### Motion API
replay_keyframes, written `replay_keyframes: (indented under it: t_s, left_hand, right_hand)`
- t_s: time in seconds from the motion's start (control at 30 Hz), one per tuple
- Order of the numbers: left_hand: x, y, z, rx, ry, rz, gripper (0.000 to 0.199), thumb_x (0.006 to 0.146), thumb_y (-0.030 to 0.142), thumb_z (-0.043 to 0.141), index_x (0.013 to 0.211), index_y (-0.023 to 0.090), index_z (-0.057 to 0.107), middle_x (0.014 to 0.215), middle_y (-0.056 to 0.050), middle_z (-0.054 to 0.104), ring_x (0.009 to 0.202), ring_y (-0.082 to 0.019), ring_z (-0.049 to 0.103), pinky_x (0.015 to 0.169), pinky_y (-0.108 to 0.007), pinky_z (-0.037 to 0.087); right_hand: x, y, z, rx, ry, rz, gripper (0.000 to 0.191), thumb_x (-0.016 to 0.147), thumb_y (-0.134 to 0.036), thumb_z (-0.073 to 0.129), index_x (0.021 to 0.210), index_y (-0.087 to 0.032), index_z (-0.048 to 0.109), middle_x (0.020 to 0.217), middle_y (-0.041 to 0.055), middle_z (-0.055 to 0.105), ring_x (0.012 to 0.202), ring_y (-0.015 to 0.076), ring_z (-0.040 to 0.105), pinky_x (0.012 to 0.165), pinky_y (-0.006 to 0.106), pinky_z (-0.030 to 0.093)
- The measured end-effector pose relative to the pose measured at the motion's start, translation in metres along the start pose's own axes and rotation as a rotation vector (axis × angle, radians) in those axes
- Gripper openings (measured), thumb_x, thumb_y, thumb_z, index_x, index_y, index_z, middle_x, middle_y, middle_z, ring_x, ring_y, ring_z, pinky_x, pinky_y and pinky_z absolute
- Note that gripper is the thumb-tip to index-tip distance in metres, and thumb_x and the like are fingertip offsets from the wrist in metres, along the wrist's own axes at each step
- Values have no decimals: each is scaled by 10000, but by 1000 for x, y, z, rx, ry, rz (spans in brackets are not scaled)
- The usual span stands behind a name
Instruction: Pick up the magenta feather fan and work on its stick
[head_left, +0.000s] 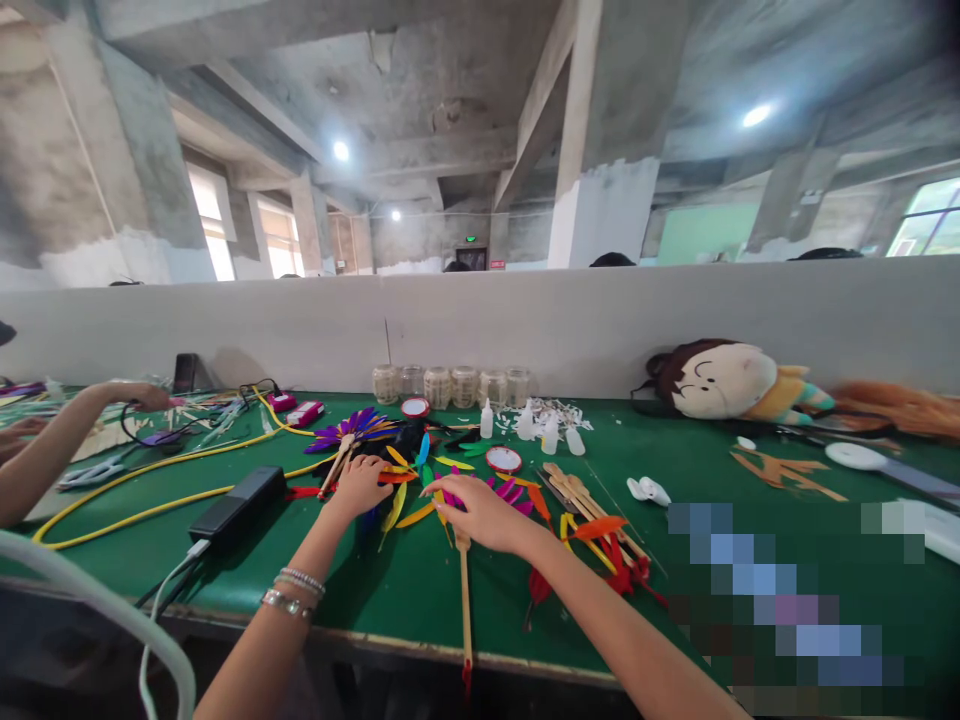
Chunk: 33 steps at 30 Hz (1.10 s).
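Noted at lower centre: slim wooden stick (466, 598), likely light, stiff, best taken mid-length; magenta feathers (511, 494) near its top, probably soft, easily creased. Cannot tell either grip: right hand (480, 512) extended over stick's top, left hand (362, 486) bent beside yellow feathers (394, 508). Farther up, clear rounded jars (437, 387).

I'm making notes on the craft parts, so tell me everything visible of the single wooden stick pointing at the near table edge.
The wooden stick is pale, slim and straight, widening toward its far end. It lies roughly lengthwise toward the wearer on the green table, with something red at its near end, reaching past the edge. The right grip covers the far end, beside magenta feathers; whether fingers close on the wood is hidden.
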<state>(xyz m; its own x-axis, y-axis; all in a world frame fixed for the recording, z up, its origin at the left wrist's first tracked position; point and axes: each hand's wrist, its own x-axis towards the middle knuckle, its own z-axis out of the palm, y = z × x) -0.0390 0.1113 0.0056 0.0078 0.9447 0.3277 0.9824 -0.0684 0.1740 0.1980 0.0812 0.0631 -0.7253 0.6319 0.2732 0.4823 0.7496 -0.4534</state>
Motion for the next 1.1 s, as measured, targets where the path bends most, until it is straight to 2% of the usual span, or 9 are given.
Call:
replay_keyframes:
  t_s: [0.13,0.23,0.37,0.57,0.7,0.8,0.93,1.03,1.1]
  left_hand:
    - [19,-11,5,-27,66,-14,242,750,337,518,912,202,636,1046,-75,612,1040,-251,487,905,-346,323]
    - [26,-20,5,-51,147,-91,287,822,345,413,899,166,625,972,-109,621,982,-241,515,820,-316,360]
    - [28,-29,4,-103,201,-217,339,845,376,363,824,164,627,755,-78,635,759,-211,577,620,-259,369]
    - [26,-31,3,-118,205,-305,380,840,409,354,710,171,619,640,-59,607,618,-195,577,521,-245,318]
    - [25,-31,8,-138,234,-243,329,820,413,393,797,179,624,704,-62,621,689,-203,584,587,-262,375]
    - [24,-31,12,-185,412,-188,404,722,371,548,1061,151,546,938,-110,603,910,-251,553,753,-336,421]
    - [22,-23,11,-247,621,-157,713,661,347,616,1290,170,332,1147,-135,491,1129,-285,415,914,-425,365]
    - [20,-15,4,-265,707,-100,668,699,344,588,1298,197,332,1223,-129,442,1177,-272,373,970,-437,313]
    - [20,-13,-1,-276,728,-45,531,747,331,544,1249,219,410,1234,-107,454,1181,-251,378,988,-425,291]
  right_hand:
    - [0,-4,-6,-7,-13,-44,282,852,-307,394,1046,-223,580,1031,55,617,969,186,524,835,328,384]
    - [9,-6,-9,-16,11,-77,273,852,-298,395,1027,-218,589,1025,56,616,952,176,526,829,320,383]
    - [27,-3,-10,-51,23,-59,269,849,-277,395,1011,-214,600,1025,56,618,952,174,530,819,314,382]
    - [64,17,20,-195,58,10,269,840,-209,390,1032,-211,578,1045,30,634,965,157,550,813,277,382]
    - [93,25,52,-380,42,45,287,806,-224,481,1084,-181,539,1043,66,631,969,188,552,779,294,398]
    - [111,29,65,-426,60,74,325,755,-219,560,1064,-119,541,1010,122,624,967,243,541,784,357,394]
    - [121,34,62,-465,56,36,228,742,-253,589,927,-120,602,973,121,620,969,252,525,797,362,384]
    - [117,34,52,-479,42,-25,159,777,-249,552,863,-137,624,958,110,624,994,232,511,823,335,363]
    - [111,32,45,-474,38,-39,172,805,-230,510,888,-129,622,955,118,630,988,222,520,826,323,355]
